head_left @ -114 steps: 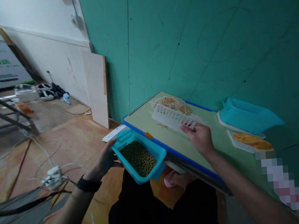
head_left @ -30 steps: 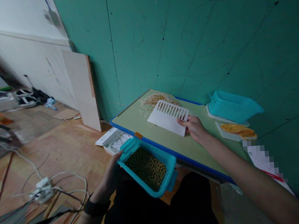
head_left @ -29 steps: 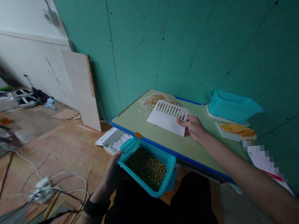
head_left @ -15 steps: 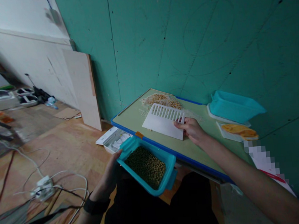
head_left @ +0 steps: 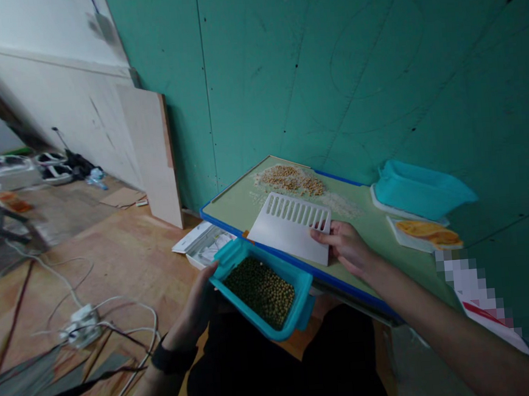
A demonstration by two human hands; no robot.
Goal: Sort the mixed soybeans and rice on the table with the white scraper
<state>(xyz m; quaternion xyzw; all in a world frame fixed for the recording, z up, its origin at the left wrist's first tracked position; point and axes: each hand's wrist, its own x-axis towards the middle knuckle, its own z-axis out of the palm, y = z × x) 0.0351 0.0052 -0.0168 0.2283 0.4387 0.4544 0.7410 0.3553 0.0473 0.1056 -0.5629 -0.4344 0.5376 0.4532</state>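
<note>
Head view shows the right hand (head_left: 348, 249) gripping a white plastic slotted scraper (head_left: 290, 232) at its near right corner. Its fingers (head_left: 322, 235) are closed on the edge, and the scraper sits tilted over the near blue rim of the green table (head_left: 242, 203). The left hand (head_left: 199, 298) holds a teal plastic bin of green beans (head_left: 262, 289) just below this rim, fingers curled on its left end. A pile of yellow beans (head_left: 293, 179) lies behind the scraper.
</note>
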